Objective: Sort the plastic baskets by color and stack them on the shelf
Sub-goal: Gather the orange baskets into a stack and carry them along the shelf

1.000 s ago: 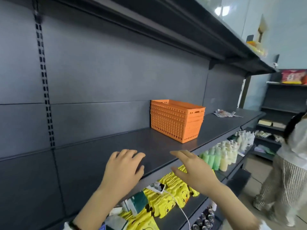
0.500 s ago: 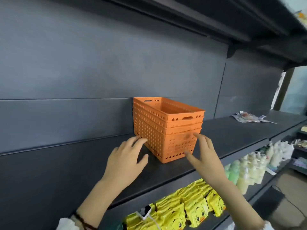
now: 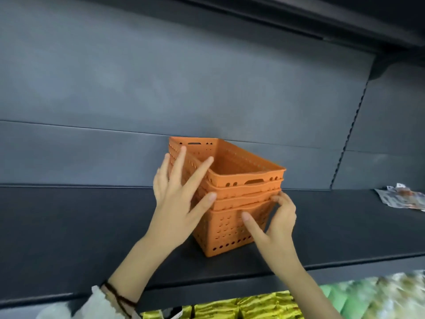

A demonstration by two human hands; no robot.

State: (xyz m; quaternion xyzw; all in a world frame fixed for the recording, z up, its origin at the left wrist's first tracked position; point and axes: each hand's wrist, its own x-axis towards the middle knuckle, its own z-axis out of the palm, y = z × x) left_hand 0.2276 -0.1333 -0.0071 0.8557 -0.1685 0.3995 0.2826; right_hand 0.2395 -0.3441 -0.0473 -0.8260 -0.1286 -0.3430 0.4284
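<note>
Four orange baskets (image 3: 239, 189), nested in one stack, perforated walls, slot handle in the near end of the top one. Location: standing on the dark shelf (image 3: 92, 226), set at an angle, far end close to the grey back panel (image 3: 161, 88), near corner a little back from the shelf's front edge.

Left hand (image 3: 177, 199): laid against the stack's left side, fingers (image 3: 178, 162) straight and spread apart, tips reaching to the top rim, thumb lying across the near end below the rims. Dark cord bracelet (image 3: 117, 295) on the wrist; pale sleeve (image 3: 92, 307) below it.

Right hand (image 3: 279, 224): at the stack's near right corner, fingers (image 3: 279, 199) curled together onto the lower rims, thumb (image 3: 249, 221) pressed to the near wall of the bottom basket; corner held between them.

One crumpled printed wrapper (image 3: 400, 199): flat on the same shelf, far right, well apart from the stack.

Upper shelf (image 3: 299, 17): dark, overhead, underside only.

Lower tier, blurred: yellow packs (image 3: 253, 307) under the shelf's front edge, green packs (image 3: 358, 295) just to their right.
</note>
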